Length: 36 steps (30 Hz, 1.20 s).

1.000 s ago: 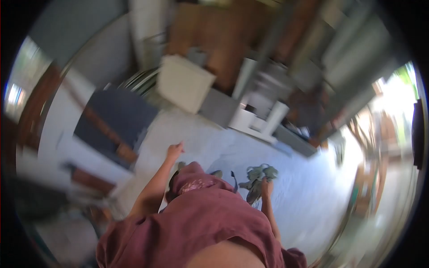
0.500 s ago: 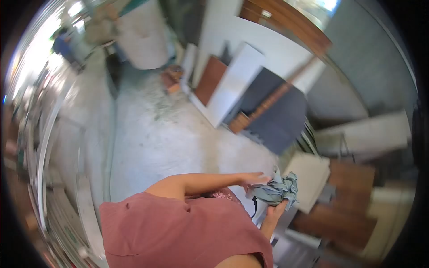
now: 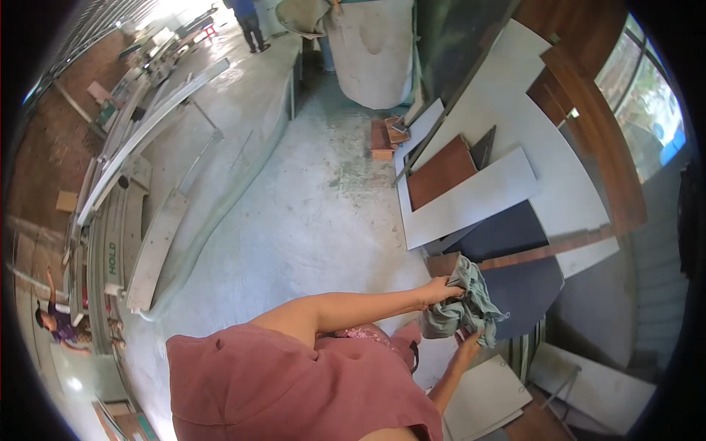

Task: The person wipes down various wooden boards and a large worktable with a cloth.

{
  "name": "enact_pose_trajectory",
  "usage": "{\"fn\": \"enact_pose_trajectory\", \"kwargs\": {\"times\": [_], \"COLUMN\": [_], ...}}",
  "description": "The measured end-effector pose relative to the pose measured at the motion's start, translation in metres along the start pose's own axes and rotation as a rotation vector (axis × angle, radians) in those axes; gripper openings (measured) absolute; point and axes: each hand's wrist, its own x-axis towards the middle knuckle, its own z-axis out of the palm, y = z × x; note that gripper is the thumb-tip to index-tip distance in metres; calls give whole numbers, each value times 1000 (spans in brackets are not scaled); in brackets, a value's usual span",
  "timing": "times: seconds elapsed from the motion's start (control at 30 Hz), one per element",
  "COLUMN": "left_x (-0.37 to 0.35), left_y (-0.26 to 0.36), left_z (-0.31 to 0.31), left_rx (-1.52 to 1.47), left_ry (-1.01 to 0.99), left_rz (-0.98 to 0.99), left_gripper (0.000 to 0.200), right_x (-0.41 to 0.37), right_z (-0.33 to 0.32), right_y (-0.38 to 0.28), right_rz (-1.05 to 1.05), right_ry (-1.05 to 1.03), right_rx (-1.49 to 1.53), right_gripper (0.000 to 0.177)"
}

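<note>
A crumpled grey-green cloth [image 3: 460,312] is bunched between my two hands, out in front of my red shirt [image 3: 294,382]. On its upper side my left hand [image 3: 439,290] has fingers closed into the folds. My right hand [image 3: 469,344] grips the lower edge, with part of the fingers hidden by the fabric. Just beyond the cloth stands a dark grey panel [image 3: 523,294]. Below my right hand are pale flat boards [image 3: 485,400].
White panels [image 3: 485,195] and a brown board [image 3: 443,173] lean at the right. Long pale boards [image 3: 158,250] and a grey hose [image 3: 235,198] lie leftward. A large pale sack [image 3: 371,55] hangs ahead. One person [image 3: 246,22] stands far off; another person [image 3: 62,327] is at the left edge.
The view has swung, so the panels and sack sit further right. My left hand, earlier blurred beside the cloth, now grips it. The cloth looks more loosely spread.
</note>
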Motion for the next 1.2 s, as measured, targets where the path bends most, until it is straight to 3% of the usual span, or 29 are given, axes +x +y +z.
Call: {"fn": "enact_pose_trajectory", "kwargs": {"times": [0.03,0.13,0.27,0.33,0.37,0.4,0.47,0.5,0.67,0.73,0.77,0.83,0.87,0.93,0.97,1.0,1.03,1.07,1.1,1.13,1.2], "left_x": [11,25,62,55,68,69,69,75,89,97,96,87,80,89,109,116,122,122,122,117,97], "left_y": [0,31,52,83,76,80,90,88,76,69,70,84,88,76,58,56,56,64,76,86,109], "left_z": [13,35,47,52,47,43,35,30,15,8,13,27,42,63,72,74,69,66,65,62,50], "left_rx": [-10,163,386,249,285,283,86,117,148,556,551,988,1089,1209,1271,1328,1332,1195,1054,1058,519], "left_ry": [24,125,198,271,326,339,312,332,304,627,623,382,357,354,451,546,549,345,139,123,237], "left_rz": [8,147,252,203,279,280,61,63,52,161,155,529,531,540,638,736,742,630,518,528,525], "left_gripper": [43,46,46,47,48,48,56,56,51,60,60,75,75,75,66,57,57,47,36,36,23], "right_x": [14,59,105,113,88,94,109,111,112,93,92,90,86,79,73,72,71,70,79,89,101], "right_z": [-16,-44,-85,-84,-69,-69,-71,-66,-37,-14,-8,4,10,29,25,25,24,22,17,0,-31], "right_y": [-9,-40,-87,-129,-175,-191,-212,-223,-241,-256,-258,-259,-252,-233,-233,-235,-238,-239,-236,-235,-236], "right_rz": [1,-10,48,-135,-150,-148,-231,-226,-286,-355,-352,-127,-122,-306,-449,-454,-413,-372,-268,-279,-242], "right_ry": [-27,187,152,166,214,201,215,204,155,194,197,164,158,69,26,21,-41,-97,-142,-127,-194], "right_rx": [-7,-5,291,327,79,78,388,523,521,206,199,375,373,186,-216,-208,-69,69,453,457,798], "right_gripper": [54,56,62,63,62,62,57,57,59,55,55,55,55,52,50,50,50,50,51,51,50]}}
